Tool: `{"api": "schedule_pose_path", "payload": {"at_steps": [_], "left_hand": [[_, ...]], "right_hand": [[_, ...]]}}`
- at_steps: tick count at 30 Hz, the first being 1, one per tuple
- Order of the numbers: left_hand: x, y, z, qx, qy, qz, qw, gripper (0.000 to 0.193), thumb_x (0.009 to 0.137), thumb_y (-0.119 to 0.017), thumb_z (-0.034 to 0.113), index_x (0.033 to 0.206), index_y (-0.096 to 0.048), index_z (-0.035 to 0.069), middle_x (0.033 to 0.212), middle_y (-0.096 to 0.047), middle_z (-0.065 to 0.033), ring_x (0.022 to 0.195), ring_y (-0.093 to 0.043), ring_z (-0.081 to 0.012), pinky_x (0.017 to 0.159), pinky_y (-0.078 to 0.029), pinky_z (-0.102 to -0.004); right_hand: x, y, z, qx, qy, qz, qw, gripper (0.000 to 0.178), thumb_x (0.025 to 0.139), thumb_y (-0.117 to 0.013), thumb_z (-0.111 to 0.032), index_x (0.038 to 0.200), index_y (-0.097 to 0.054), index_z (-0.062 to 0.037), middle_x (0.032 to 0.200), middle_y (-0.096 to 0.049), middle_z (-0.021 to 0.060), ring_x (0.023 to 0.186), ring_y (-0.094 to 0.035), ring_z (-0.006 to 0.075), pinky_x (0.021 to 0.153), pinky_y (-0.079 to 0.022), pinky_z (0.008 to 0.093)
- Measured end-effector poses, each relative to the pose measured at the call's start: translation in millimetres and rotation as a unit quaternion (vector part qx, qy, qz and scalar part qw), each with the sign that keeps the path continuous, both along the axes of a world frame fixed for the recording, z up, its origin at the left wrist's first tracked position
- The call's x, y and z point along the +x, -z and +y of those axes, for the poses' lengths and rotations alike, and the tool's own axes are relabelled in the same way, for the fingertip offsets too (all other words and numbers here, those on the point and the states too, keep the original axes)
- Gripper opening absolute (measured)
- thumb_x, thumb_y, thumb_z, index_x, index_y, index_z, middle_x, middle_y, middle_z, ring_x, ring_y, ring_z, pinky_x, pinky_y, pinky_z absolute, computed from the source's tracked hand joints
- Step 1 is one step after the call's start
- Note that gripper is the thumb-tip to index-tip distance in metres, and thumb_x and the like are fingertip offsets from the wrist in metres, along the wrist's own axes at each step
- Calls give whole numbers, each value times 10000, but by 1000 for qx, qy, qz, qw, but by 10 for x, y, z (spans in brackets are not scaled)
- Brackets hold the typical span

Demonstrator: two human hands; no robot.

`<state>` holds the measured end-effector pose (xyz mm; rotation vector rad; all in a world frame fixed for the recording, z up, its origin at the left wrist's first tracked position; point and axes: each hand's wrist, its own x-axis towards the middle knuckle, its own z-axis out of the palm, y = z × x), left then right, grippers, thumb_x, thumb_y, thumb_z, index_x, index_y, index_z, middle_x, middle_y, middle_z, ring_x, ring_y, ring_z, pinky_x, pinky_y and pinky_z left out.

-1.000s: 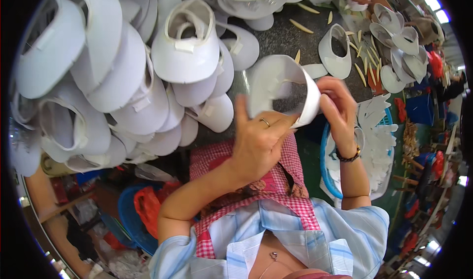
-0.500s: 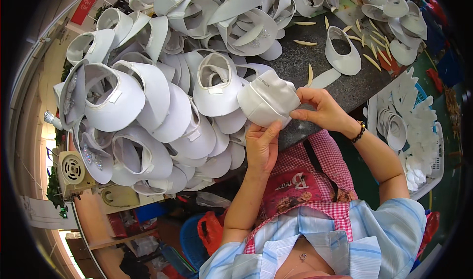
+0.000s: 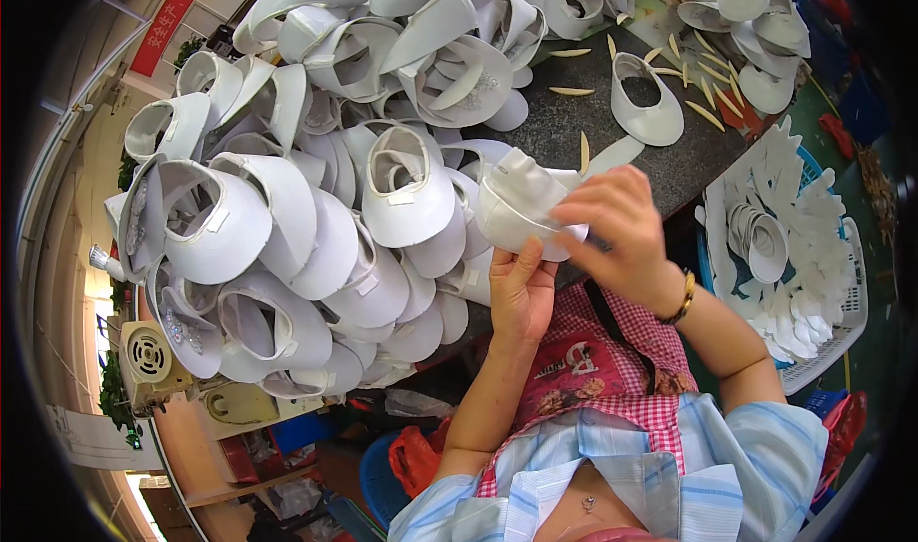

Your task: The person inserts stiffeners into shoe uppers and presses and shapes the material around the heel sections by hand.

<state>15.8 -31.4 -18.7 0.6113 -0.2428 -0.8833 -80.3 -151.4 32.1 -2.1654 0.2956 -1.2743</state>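
A white sun visor (image 3: 512,202) is held up over the table's near edge, its band folded upward. My left hand (image 3: 523,298) grips its lower rim, thumb on the front and fingers behind. At the visor's right edge my right hand (image 3: 623,241) is smeared by motion; whether its fingers touch or pinch the rim is hidden by the blur. Just left of the held piece stands another white visor (image 3: 409,202) on the heap. Beyond my right hand, one visor (image 3: 647,111) lies singly on the dark tabletop, with a flat white piece (image 3: 614,155) next to it.
A large heap of white visors (image 3: 320,245) covers the left and far table. Thin cream curved strips (image 3: 571,91) are scattered on the dark tabletop (image 3: 545,121). To the right, a white basket (image 3: 851,298) holds white pieces. A blue stool (image 3: 378,475) stands below.
My right hand has shifted from the visor's upper right corner down along its right side and is moving fast. My left hand keeps its grip. The view has turned slightly.
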Motion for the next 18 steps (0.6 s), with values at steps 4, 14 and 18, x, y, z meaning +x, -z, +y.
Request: {"api": "schedule_pose_path", "payload": {"at_steps": [4, 14, 18], "left_hand": [[-36, 112, 55, -47, 58, 49, 996, 499, 892, -609, 40, 1353, -429, 102, 1291, -521, -72, 1166, -528, -193, 999, -449, -358], [-92, 16, 77, -94, 134, 124, 979, 538, 893, -614, 54, 1385, -409, 128, 1324, -493, -53, 1235, -461, -201, 1071, -360, -411], [0, -14, 131, -111, 145, 106, 977, 524, 881, -641, 85, 1363, -437, 105, 1328, -495, -62, 1248, -457, -211, 1093, -330, -414]], "right_hand": [[0, 118, 171, -60, 30, 55, 996, 241, 728, -749, -259, 925, -710, -127, 848, -645, -11, 885, -598, 186, 972, -327, 447], [-84, 93, 125, 14, -6, 36, 999, 169, 698, -777, -217, 832, -722, -131, 704, -607, -13, 751, -595, 170, 947, -366, 426], [-143, 17, 146, -41, -11, 38, 998, 113, 719, -761, -176, 791, -696, -119, 682, -586, -2, 737, -595, 177, 964, -364, 431]]}}
